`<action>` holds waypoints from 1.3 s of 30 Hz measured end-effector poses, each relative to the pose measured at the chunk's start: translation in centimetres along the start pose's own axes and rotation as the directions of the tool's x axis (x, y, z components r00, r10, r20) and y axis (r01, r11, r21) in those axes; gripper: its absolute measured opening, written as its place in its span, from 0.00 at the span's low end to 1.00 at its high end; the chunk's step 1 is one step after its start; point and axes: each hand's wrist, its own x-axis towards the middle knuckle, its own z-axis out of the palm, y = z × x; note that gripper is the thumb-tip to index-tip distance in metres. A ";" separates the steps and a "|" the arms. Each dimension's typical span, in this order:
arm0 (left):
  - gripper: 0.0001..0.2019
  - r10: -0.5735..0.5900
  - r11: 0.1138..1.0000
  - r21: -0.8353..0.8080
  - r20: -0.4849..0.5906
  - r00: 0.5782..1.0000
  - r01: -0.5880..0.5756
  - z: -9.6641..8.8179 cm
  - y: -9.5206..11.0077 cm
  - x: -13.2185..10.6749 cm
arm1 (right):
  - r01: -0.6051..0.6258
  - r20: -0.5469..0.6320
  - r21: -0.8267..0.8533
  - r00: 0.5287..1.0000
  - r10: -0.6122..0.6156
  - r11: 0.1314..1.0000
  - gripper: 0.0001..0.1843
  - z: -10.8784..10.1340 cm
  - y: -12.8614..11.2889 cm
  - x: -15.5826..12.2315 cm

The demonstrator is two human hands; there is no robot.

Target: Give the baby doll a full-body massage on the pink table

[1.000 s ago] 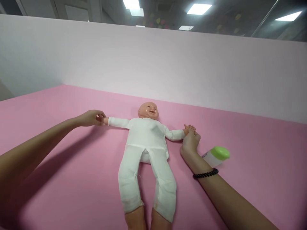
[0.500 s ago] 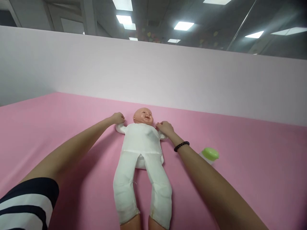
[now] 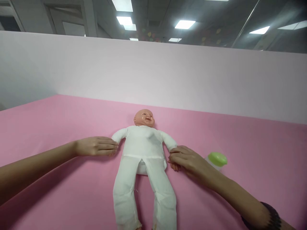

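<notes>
A baby doll (image 3: 145, 142) with a soft white cloth body lies on its back on a pink surface (image 3: 72, 198), its bald plastic head (image 3: 143, 117) toward the far wall. My left hand (image 3: 97, 146) lies over the end of the doll's arm on the left side, fingers stretched and pressed together, covering the doll's hand there. On the other side my right hand (image 3: 185, 159) has its fingers curled over the doll's other forearm. Below those fingers the doll's small plastic hand (image 3: 176, 166) shows. Both doll arms slant down beside the body. The feet are cut off by the frame.
Right of the doll, close behind my right wrist, is a small container with a green lid (image 3: 217, 158), partly hidden by my arm. A white wall panel (image 3: 153, 73) stands along the far edge of the pink surface. Ceiling lights (image 3: 184, 24) show above it.
Both my hands have come down and outward from beside the doll's head. The doll's arms, bent up before, now point down along its sides. The view has shifted slightly.
</notes>
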 end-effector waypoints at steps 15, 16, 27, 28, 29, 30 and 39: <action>0.14 -0.646 0.764 -0.226 -0.244 0.724 0.605 -0.9 -4.9 13.8 | -0.781 -0.268 0.335 0.457 0.848 0.527 0.11 3.0 9.0 11.6; 0.15 -0.599 0.800 -0.271 -0.316 0.736 0.535 -0.7 -4.7 13.1 | -0.702 -0.306 0.410 0.496 0.813 0.582 0.09 2.6 8.6 11.1; 0.14 0.362 0.911 0.210 0.006 0.932 -0.355 0.7 -0.6 1.5 | 0.020 -0.009 -0.034 1.000 -0.020 0.999 0.16 0.5 0.9 -0.9; 0.15 0.346 0.916 0.218 -0.012 0.938 -0.336 0.8 -0.5 1.3 | 0.012 -0.034 -0.014 0.999 -0.013 1.000 0.16 0.8 0.8 -1.2; 0.17 0.323 0.925 0.234 -0.073 0.943 -0.299 0.9 -0.3 1.4 | -0.021 -0.090 0.023 0.996 0.023 0.999 0.14 1.0 0.9 -1.2; 0.20 0.296 0.933 0.258 -0.148 0.944 -0.252 1.1 -0.3 1.8 | -0.078 -0.169 0.077 0.981 0.090 0.994 0.10 1.2 1.1 -0.9; 0.17 -0.542 0.839 -0.252 -0.459 0.704 0.481 0.9 -2.3 12.1 | -0.611 -0.325 0.534 0.489 0.809 0.584 0.15 3.1 9.1 9.1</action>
